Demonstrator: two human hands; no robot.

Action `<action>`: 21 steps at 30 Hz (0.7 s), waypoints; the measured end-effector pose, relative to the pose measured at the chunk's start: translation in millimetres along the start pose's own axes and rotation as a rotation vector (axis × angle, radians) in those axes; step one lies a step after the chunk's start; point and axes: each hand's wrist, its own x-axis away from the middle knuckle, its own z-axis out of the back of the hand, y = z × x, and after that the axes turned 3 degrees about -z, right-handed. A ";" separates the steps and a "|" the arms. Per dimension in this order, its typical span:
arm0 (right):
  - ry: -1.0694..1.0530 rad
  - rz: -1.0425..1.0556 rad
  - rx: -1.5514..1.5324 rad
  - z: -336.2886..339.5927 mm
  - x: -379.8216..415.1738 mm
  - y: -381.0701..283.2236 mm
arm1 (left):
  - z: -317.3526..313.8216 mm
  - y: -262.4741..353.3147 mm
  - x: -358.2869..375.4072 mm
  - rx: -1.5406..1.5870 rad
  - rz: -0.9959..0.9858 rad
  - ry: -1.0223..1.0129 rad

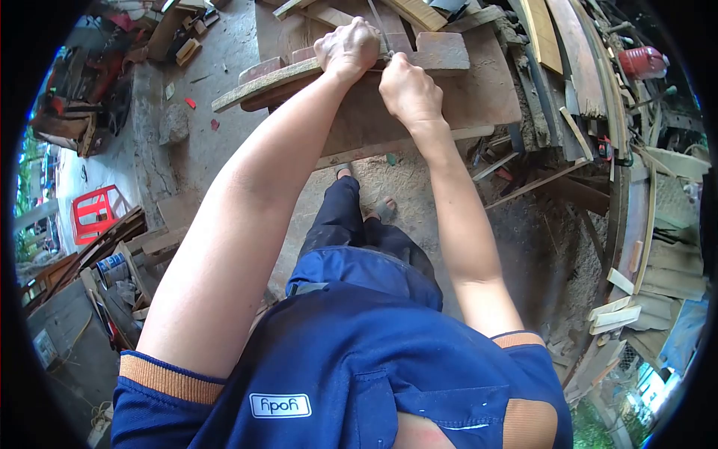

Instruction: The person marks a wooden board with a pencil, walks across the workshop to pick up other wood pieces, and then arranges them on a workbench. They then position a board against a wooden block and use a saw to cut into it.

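My left hand point(348, 49) is closed in a fist over a long narrow wooden board point(265, 86) on the workbench; what its fingers hold is hidden. Close beside it, slightly nearer to me, my right hand point(410, 88) is wrapped round the end of a thin, long metal tool point(378, 21). The tool runs away from me past my left hand, and its exact kind does not show. Under and behind the hands lies a thick wooden block point(443, 52), right of the tool. The workbench point(479, 101) has a bare wooden top.
Stacked planks point(576, 56) line the right side, with a red plastic container point(643, 63) beyond them. A red plastic chair point(94, 213) stands at the left. Wood scraps and a blue can point(112, 268) sit at lower left. Sawdust lies around my feet.
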 end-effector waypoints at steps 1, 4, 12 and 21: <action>0.020 -0.003 0.000 -2.4 0.7 -0.3 | 0.5 0.4 0.0 -0.006 0.013 -0.005; -0.013 -0.024 0.019 6.9 42.2 8.7 | -1.5 0.9 -1.9 0.021 0.006 -0.014; 0.033 0.031 0.003 0.5 -2.9 2.1 | 1.7 1.1 0.8 0.019 -0.008 0.010; -0.088 -0.060 0.046 11.8 59.5 10.3 | 4.2 0.4 0.5 -0.013 0.017 -0.053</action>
